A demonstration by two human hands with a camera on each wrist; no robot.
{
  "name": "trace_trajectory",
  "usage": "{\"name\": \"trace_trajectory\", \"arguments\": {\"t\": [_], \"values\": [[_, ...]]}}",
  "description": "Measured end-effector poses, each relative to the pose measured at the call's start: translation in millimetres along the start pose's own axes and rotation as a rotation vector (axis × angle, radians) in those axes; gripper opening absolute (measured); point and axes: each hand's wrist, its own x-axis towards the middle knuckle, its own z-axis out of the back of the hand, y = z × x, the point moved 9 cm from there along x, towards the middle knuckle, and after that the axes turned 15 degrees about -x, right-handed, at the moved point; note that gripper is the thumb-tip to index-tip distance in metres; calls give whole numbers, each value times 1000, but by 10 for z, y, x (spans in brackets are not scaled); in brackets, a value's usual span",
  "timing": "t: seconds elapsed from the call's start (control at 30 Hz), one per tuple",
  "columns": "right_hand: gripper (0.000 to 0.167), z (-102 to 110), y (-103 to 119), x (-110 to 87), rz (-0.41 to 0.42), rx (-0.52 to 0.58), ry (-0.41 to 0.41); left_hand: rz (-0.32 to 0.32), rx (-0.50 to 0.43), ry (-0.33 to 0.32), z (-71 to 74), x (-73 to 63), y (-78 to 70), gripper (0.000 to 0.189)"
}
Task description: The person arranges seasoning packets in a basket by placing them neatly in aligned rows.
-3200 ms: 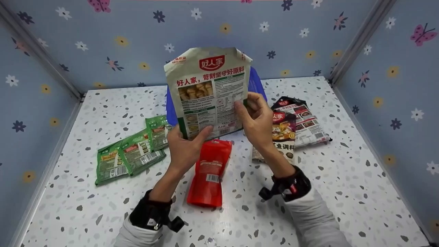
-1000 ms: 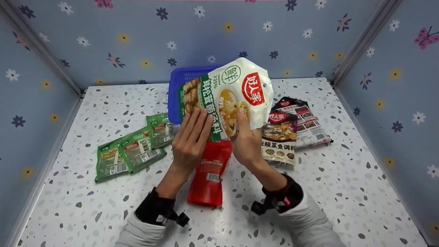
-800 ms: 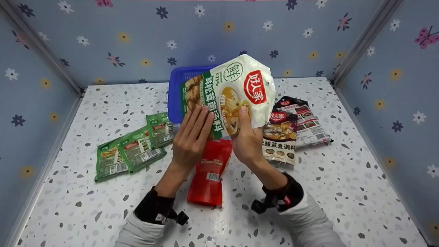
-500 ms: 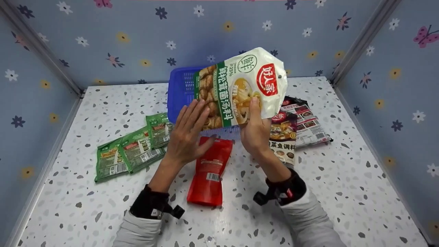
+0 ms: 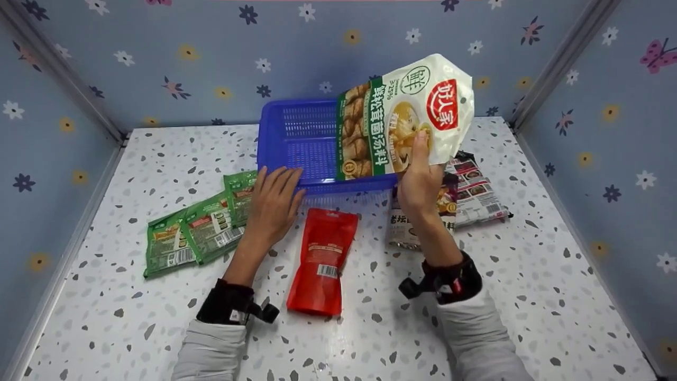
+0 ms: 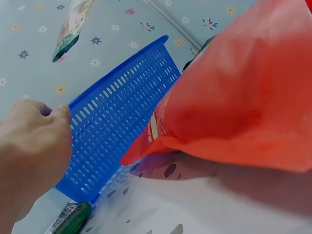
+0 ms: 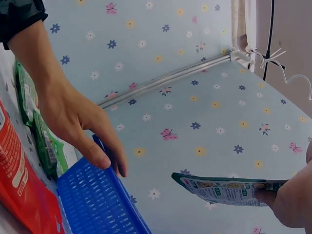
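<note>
My right hand [image 5: 420, 190] pinches a white and green seasoning pouch [image 5: 404, 114], thumb on its printed front, holding it tilted above the right part of a blue plastic basket [image 5: 312, 153]. In the right wrist view the pouch [image 7: 224, 191] appears nearly edge-on. My left hand [image 5: 272, 206] is at the basket's near left corner, its fingers over the rim and its thumb on the outer side. The left wrist view shows this hand [image 6: 36, 141] against the basket's perforated wall [image 6: 117, 117]; the fingertips are hidden there.
A red pouch [image 5: 322, 264] lies in front of the basket. Several green packets [image 5: 211, 227] overlap at the left. On the right, a beige fish seasoning pouch [image 5: 404, 227] partly covers a black and white one [image 5: 476, 196]. Flowered walls [image 5: 211, 53] enclose the speckled table [image 5: 529, 296].
Both hands first held the pouch, which was turned from its back to its front. My left hand has let go and moved to the basket rim; my right has carried the pouch up and right.
</note>
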Motion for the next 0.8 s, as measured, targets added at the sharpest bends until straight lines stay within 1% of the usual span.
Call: {"name": "trace_trajectory", "arguments": {"t": [0.1,0.17,0.3,0.43,0.53,0.6,0.8], "values": [[55,13,19,18,19,-58,3,-14,31,-13,1,-7,-2,39],[56,24,34,33,34,-86,9,-13,34,-19,1,-7,0,36],[58,54,56,63,55,-140,28,13,19,-13,-21,2,20,33],[59,81,45,129,59,-198,54,34,1,-10,-45,5,28,31],[58,81,26,225,58,-261,78,39,-9,-15,-55,4,34,30],[56,76,14,307,51,-329,91,40,-10,-19,-52,4,34,30],[52,28,-55,622,56,-514,129,28,-14,-24,-27,15,13,29]]}}
